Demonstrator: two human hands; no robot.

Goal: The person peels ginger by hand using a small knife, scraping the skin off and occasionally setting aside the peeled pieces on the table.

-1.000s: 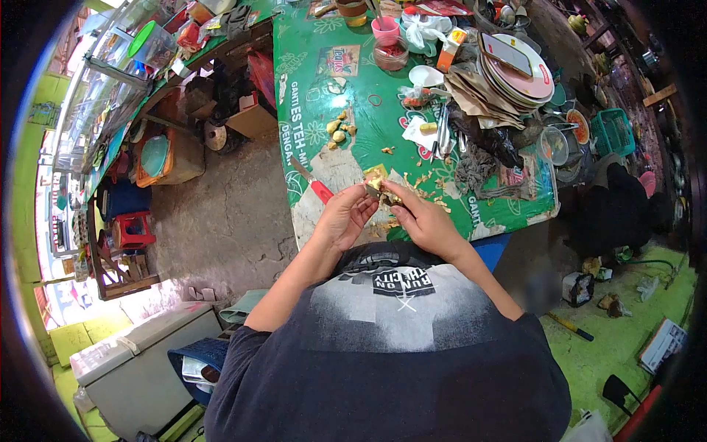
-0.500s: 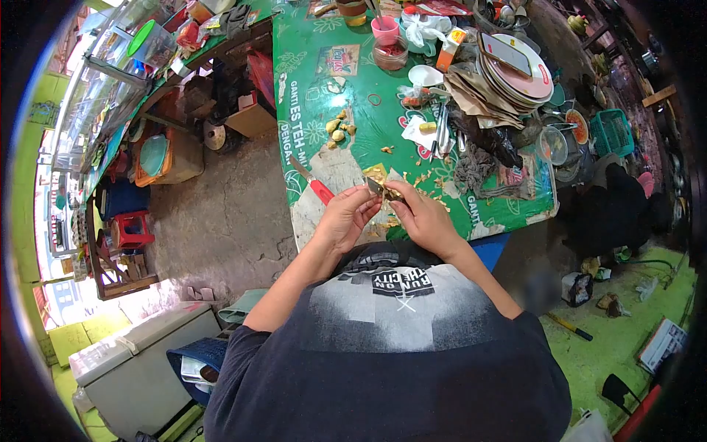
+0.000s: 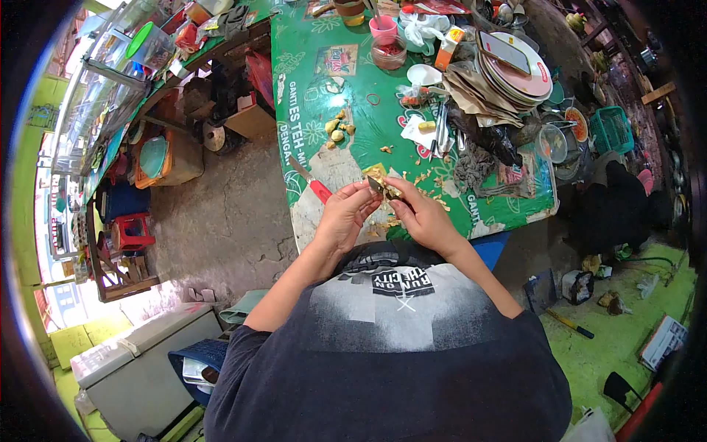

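Observation:
Near the front edge of the green table [image 3: 309, 118], my left hand [image 3: 349, 214] pinches a small piece of root, mostly covered by the fingers. My right hand [image 3: 427, 217] is closed around a small dark-bladed knife [image 3: 375, 184], its blade against the piece. Brown and yellow peelings [image 3: 423, 178] lie scattered around and beyond my hands. A red-handled knife [image 3: 319, 190] rests just left of my left hand. Farther up sits a small pile of yellowish peeled pieces [image 3: 339, 130].
Plates with a phone [image 3: 505, 53] on top stand at the back right, beside brown paper [image 3: 471, 96]. A grey cloth [image 3: 471, 171] lies on the right. A pink cup [image 3: 384, 29] is at the back. A red stool [image 3: 133, 230] stands on the floor at left.
The dark blade has shifted and tilted slightly between my fingers. Both hands stay in nearly the same place.

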